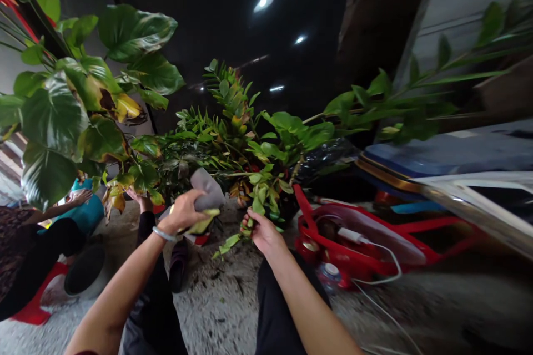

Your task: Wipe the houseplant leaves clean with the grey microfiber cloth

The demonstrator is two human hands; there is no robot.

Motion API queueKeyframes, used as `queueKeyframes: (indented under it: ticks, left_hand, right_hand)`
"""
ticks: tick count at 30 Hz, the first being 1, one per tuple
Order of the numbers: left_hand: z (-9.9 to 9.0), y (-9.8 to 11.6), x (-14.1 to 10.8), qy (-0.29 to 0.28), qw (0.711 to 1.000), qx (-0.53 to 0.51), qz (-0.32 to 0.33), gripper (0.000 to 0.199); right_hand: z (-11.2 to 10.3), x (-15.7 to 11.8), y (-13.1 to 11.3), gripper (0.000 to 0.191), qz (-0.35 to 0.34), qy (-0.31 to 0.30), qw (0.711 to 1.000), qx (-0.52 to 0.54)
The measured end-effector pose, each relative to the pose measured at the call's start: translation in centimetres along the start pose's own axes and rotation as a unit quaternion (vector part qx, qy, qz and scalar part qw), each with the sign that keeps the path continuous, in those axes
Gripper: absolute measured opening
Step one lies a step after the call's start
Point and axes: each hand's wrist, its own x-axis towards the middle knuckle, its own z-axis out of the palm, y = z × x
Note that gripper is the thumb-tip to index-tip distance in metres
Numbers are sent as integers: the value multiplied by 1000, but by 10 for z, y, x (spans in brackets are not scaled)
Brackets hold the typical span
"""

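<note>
My left hand [185,213], with a pale bracelet at its wrist, is closed on a blurred grey object [208,191]; its kind is not clear. A yellowish-green flat piece [204,223] shows just beneath the fingers, a leaf or a cloth, I cannot tell which. To the right, my right hand [264,233] pinches a drooping plant stem [250,224] with light green leaves. That stem hangs from the leafy green plants [287,130] in front of me, several of whose leaves are yellow or brown.
On the left, large-leaved foliage [56,108] partly hides another person [25,244] seated beside a dark bucket [85,272]. A red bag [366,238] with a white cable [395,272] lies at right, near a bottle [331,274]. Debris litters the concrete floor [216,310].
</note>
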Motion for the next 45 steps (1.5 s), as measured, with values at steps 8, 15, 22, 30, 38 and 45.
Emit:
queueKeyframes:
  ticks: [8,15,22,30,38,45]
  left_hand:
    - [-38,39,-15,33,996,-26,73,41]
    - [-48,3,16,156,986,48,-24,45]
    - [-53,-6,-62,-76,997,-10,24,44]
    - [-95,-25,-22,295,949,13,-106,52]
    - [-30,-65,-86,-83,983,30,-162,51]
    - [-99,-29,-53,248,961,-4,-123,53]
  right_hand:
    - [-7,0,-5,23,1,2,1000,-3]
    - [0,0,0,23,0,10,1000,-9]
    - [-7,1,-3,25,-2,12,1000,-8]
    - [1,3,2,23,2,14,1000,-18]
    - [-4,6,5,21,11,30,999,-23]
    - [-10,10,4,20,21,23,999,-31]
